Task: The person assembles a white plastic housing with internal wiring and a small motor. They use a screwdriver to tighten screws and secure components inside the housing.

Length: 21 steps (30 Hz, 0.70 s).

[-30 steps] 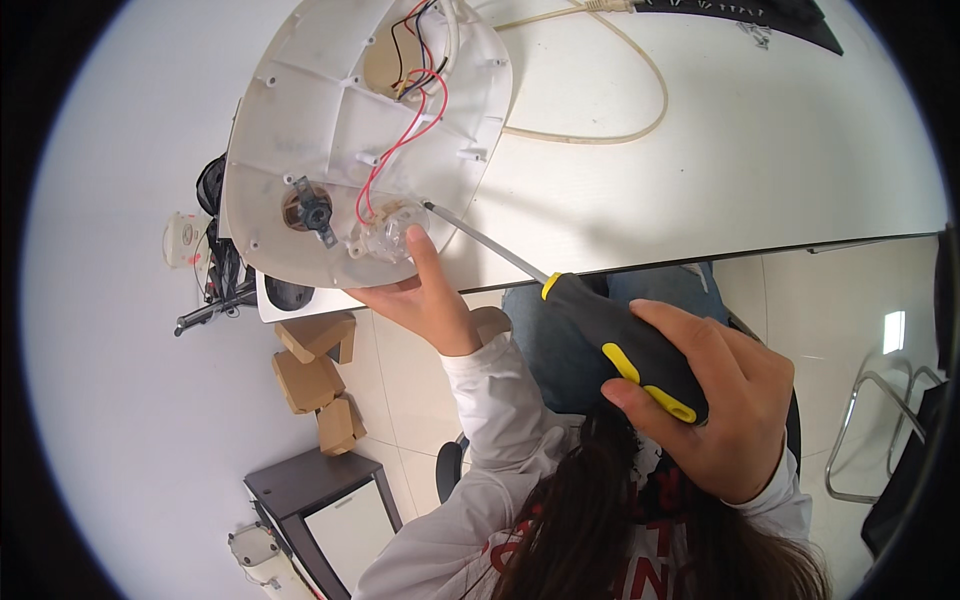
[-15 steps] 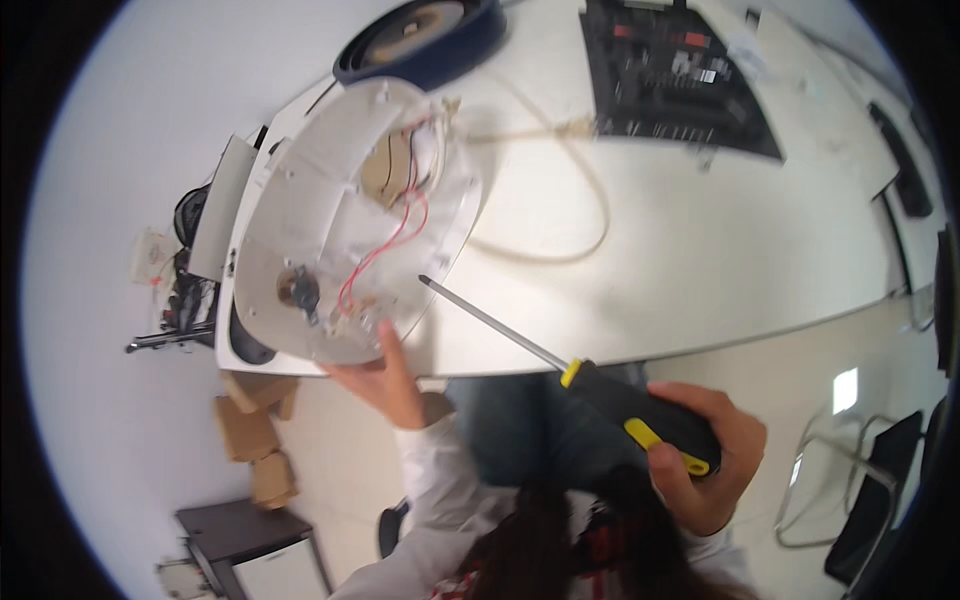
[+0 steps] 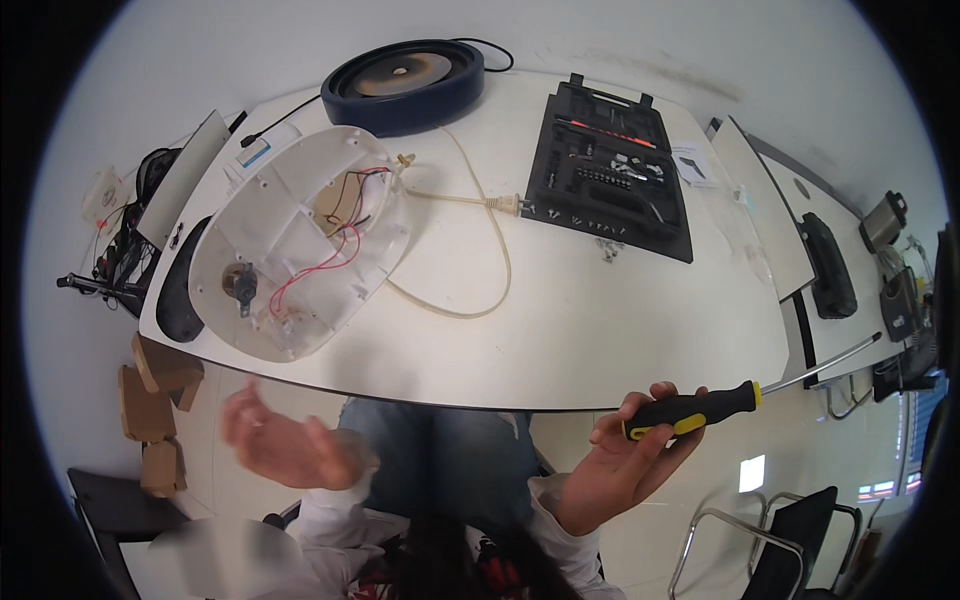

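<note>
My right hand (image 3: 630, 450) is wrapped round the black and yellow handle of a screwdriver (image 3: 705, 408). The screwdriver's metal shaft points right and slightly up, past the table's front edge. My left hand (image 3: 285, 440), smeared by motion, hovers just off the table edge with its fingers apart and nothing seen in it. Closest to it on the table lies an open white plastic housing (image 3: 290, 245), hollow side up. Red and black wires, a beige block (image 3: 340, 203) and a small dark part (image 3: 240, 286) sit inside. A pale cord with a plug (image 3: 505, 204) runs out of the housing.
A dark blue round appliance base (image 3: 405, 88) stands at the back. Right of it lies an open black tool case (image 3: 610, 170) with bits, and loose screws (image 3: 609, 249) beside it. A dark oval part (image 3: 183, 285) is at the left edge. Chairs (image 3: 790, 545) stand below.
My left hand has let go of the housing and drawn back off the table. The screwdriver has swung from pointing at the housing to pointing right.
</note>
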Motion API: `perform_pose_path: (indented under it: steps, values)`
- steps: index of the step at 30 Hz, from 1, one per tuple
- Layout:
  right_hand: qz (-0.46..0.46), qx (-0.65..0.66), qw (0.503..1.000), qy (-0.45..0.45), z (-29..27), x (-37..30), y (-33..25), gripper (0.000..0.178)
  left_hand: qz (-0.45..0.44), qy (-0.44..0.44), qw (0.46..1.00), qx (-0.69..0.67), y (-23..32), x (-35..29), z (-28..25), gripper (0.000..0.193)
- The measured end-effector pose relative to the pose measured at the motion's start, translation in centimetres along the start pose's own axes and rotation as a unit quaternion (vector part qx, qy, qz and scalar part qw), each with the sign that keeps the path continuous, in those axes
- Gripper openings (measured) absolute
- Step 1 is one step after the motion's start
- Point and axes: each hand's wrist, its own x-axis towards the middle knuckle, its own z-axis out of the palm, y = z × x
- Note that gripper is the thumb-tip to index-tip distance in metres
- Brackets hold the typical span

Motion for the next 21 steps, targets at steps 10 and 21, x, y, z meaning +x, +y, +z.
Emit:
perform_pose_path:
  steps: [10,21]
  values:
    - [-0.022,0.007,0.997,0.067,-1.9,0.7,-1.9,0.053,-0.074,-0.415,0.905,-0.06,0.6,3.7,18.1,0.016]
    - [-0.01,-0.028,0.995,0.094,-2.1,1.0,-2.6,0.049,-0.015,-0.469,0.876,0.112,-2.5,-0.6,25.5,0.011]
